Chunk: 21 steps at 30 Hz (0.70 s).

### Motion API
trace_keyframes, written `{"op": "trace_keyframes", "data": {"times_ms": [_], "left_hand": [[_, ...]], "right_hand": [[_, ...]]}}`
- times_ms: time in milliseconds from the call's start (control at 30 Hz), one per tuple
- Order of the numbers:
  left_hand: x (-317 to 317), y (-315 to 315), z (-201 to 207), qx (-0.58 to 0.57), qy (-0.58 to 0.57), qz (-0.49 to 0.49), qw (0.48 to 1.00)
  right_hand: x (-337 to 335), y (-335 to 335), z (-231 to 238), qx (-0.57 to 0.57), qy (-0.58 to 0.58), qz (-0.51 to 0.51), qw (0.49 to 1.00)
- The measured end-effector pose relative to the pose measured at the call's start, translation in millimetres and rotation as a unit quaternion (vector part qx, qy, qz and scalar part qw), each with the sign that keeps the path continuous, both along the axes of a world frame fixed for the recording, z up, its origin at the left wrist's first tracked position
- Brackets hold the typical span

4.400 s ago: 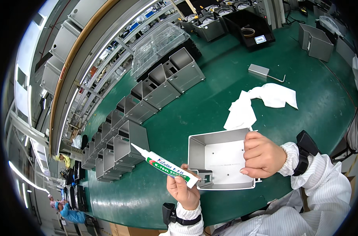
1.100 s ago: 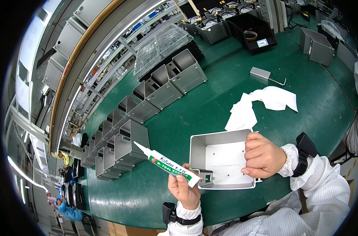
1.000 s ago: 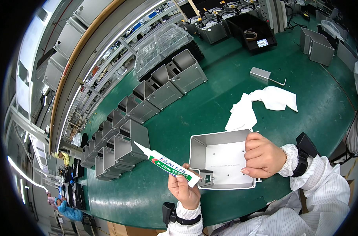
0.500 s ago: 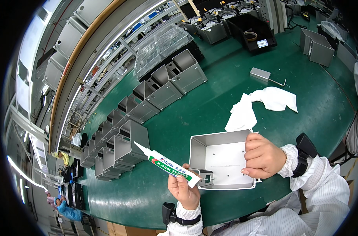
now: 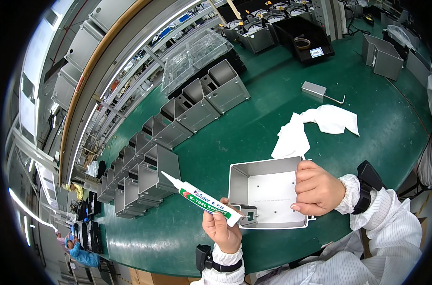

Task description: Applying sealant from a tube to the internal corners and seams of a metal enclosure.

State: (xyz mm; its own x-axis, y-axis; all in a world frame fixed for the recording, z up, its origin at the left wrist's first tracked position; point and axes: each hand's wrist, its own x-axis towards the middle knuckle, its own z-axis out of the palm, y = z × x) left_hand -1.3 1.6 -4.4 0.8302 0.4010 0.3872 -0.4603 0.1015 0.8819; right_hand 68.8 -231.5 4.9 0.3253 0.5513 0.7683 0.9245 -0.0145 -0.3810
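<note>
One diagonal tube [image 5: 205, 203], nozzle [image 5: 173, 181] upper-left

This is a factory assembly workshop: a long green bench [image 5: 216, 147] carries rows of matching metal casings [image 5: 228, 95], stacked clear trays [image 5: 194, 59] and a black bin [image 5: 292, 28]. Metal racking [image 5: 154, 56] holding small items runs along the bench's left side, and beyond its left end are people [image 5: 84, 255] in coloured workwear and glowing strip lights [image 5: 32, 212].

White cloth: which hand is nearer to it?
Right. The right hand grips the gray box, just below the white cloth in view; the left hand, holding the tube, is farther, lower left.
</note>
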Motion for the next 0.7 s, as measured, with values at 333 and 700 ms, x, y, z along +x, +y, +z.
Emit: {"op": "trace_keyframes", "data": {"times_ms": [333, 700], "left_hand": [[-0.4, 0.1, 0.9, 0.007, -0.002, -0.005, 1.0], [-0.3, 1.2, 1.0, 0.005, -0.003, -0.017, 1.0]], "right_hand": [[-0.2, 0.2, -0.3, 0.001, 0.0, 0.0, 1.0], [-0.1, 0.4, -0.6, 0.003, 0.001, 0.0, 1.0]]}}
